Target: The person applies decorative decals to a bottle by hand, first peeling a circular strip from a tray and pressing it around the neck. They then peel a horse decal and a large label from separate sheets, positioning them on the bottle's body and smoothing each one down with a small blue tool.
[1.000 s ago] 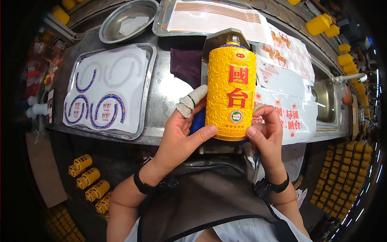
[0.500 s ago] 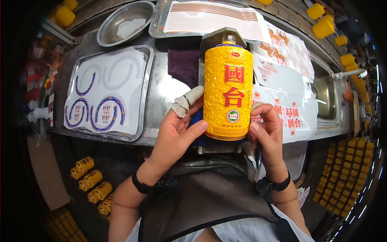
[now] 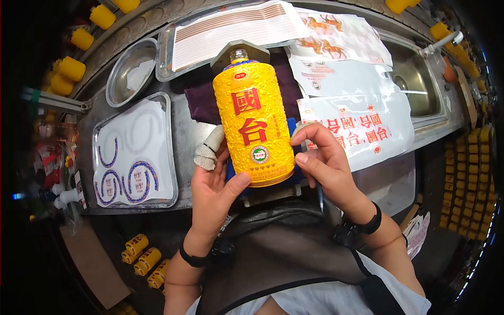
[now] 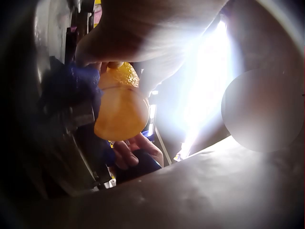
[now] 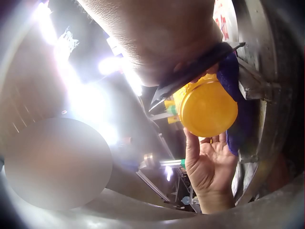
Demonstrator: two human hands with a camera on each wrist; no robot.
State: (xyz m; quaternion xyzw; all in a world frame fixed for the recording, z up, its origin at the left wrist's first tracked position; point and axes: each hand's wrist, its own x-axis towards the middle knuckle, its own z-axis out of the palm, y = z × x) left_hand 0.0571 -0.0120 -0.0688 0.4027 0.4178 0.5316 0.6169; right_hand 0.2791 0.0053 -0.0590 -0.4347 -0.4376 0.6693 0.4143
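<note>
A yellow embossed bottle (image 3: 254, 126) with red characters leans back, neck up, against a metal support with blue padding (image 3: 292, 181). At its lower left, my left hand (image 3: 212, 178) grips it, thumb in front and fingers behind; a pale cloth cover is on one finger. At the lower right edge, the thumb and forefinger of my right hand (image 3: 328, 165) are at the bottle's side, and its other fingers are curled around a slim dark tool (image 3: 320, 198). The right wrist view shows the bottle's round base (image 5: 208, 109) and the dark tool (image 5: 195, 71).
Left stands a tray (image 3: 170, 152) with curved blue decals; behind it are a metal bowl (image 3: 111, 90) and another tray (image 3: 167, 52) of striped sheets. Printed sheets (image 3: 352, 126) lie right, beside a sink (image 3: 425, 79). Yellow bottles (image 3: 147, 261) stand below left.
The head view has turned, so the bottle, both hands and the trays appear further left and the bottle looks slightly tilted. The hands keep about the same places on it.
</note>
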